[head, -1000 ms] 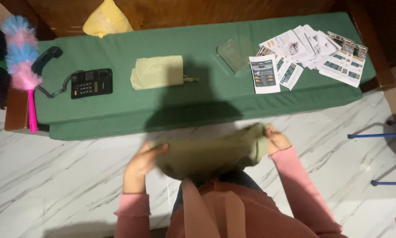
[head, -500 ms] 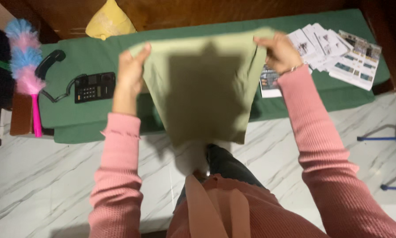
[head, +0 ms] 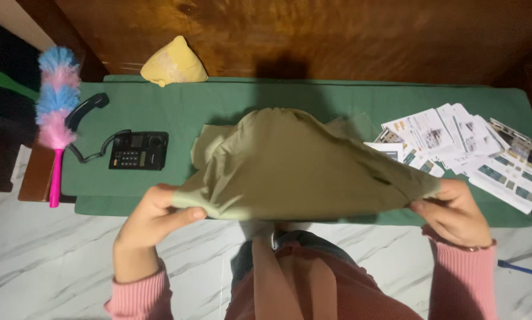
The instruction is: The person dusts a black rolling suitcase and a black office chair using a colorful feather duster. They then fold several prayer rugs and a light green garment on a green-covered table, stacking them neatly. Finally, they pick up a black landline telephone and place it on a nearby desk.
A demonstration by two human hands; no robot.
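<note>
The cloth (head: 295, 169) is no longer held up flat as it was half a second ago; it now billows out over the table (head: 159, 106), its far edge down by the folded cloth (head: 209, 145). The left hand (head: 150, 222) and right hand (head: 455, 210) have dropped from table height back to the near edge, spread wider apart.

one telephone (head: 138, 150), one duster (head: 56, 112), two cloths (head: 295, 169)
</note>
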